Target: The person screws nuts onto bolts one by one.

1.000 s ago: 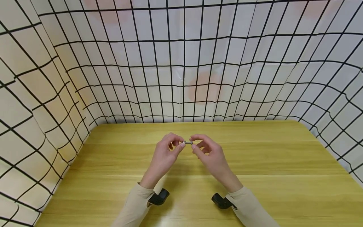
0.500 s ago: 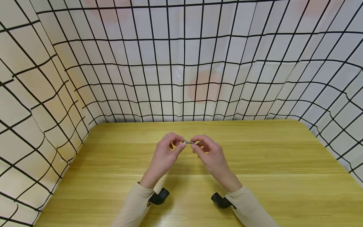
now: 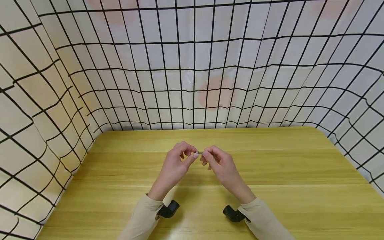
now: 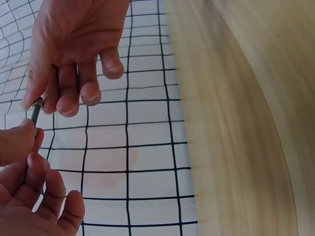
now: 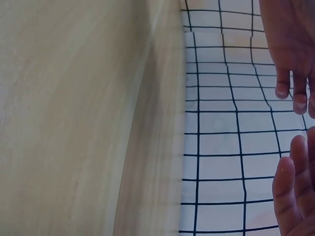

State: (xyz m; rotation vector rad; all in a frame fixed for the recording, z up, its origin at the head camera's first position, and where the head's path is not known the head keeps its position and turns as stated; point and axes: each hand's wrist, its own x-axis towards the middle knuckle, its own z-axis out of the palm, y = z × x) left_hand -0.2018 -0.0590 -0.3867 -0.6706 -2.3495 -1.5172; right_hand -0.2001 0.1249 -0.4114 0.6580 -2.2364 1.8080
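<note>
A small metal bolt (image 3: 200,153) is held between both hands above the table. Its left end is pinched by the left hand (image 3: 175,163) between thumb and index finger; the right hand (image 3: 223,165) grips its right end the same way, mostly covering it. In the left wrist view, the bolt's shank (image 4: 36,114) shows between the fingertips, with a wider part (image 4: 39,102) against the right hand (image 4: 78,44); the left hand (image 4: 29,191) comes from below. The right wrist view cuts off both hands' pinching fingertips, and the bolt is out of frame.
A wooden table (image 3: 120,186) lies under the hands. White sheeting with a black grid (image 3: 168,76) stands behind it and along both sides. Dark wrist devices (image 3: 169,209) sit at the light sleeves (image 3: 264,220).
The right hand's thumb and index finger have closed over the bolt's right end, which was visible earlier, and that hand's other fingers are lower. The left hand has shifted slightly right and down.
</note>
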